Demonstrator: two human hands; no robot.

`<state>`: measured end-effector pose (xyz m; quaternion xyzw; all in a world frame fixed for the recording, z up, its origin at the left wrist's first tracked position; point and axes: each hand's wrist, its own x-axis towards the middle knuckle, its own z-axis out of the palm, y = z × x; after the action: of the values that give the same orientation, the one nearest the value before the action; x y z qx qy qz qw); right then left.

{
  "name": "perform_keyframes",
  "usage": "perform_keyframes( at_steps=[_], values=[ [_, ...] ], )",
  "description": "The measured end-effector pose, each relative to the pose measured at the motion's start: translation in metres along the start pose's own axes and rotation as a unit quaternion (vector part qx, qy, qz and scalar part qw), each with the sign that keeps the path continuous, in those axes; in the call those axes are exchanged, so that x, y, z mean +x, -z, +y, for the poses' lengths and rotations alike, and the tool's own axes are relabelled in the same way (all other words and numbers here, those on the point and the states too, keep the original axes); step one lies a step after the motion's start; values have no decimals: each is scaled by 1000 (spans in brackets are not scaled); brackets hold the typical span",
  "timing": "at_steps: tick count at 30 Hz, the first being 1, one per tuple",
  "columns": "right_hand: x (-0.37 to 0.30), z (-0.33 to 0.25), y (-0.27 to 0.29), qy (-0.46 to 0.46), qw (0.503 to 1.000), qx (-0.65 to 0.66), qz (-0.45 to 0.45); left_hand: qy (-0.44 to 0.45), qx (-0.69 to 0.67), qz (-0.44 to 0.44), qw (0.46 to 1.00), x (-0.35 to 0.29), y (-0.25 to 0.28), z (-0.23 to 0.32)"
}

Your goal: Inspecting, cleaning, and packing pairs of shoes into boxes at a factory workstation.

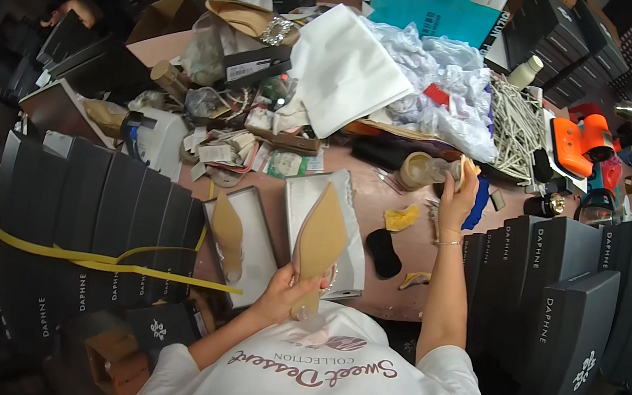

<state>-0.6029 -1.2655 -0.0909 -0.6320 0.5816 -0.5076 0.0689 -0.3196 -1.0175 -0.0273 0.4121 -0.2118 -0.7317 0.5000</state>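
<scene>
My left hand is closed around a pointed shoe, whose tan sole faces up over an open shoebox lined with white paper. Another such shoe lies sole up in the grey box tray to the left. Farther off on the right, my right hand pinches a pale yellow piece of cloth or sponge. That hand is beside a clear jar with yellowish contents; whether it touches the jar cannot be told.
Dark shoeboxes stand in rows at left and right, a yellow strap across the left row. A yellow cloth and a black pad lie on the pink table. Behind are white paper and crumpled plastic.
</scene>
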Motion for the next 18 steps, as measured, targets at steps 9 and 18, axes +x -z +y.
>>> perform_keyframes(
  at_steps=[9,18],
  values=[
    [10,-69,11,25,991,5,-134,-33,-21,-36,999,-10,4,-2],
    [-69,-170,31,145,930,97,-323,7,177,-102,979,-19,-7,-2]
  ],
)
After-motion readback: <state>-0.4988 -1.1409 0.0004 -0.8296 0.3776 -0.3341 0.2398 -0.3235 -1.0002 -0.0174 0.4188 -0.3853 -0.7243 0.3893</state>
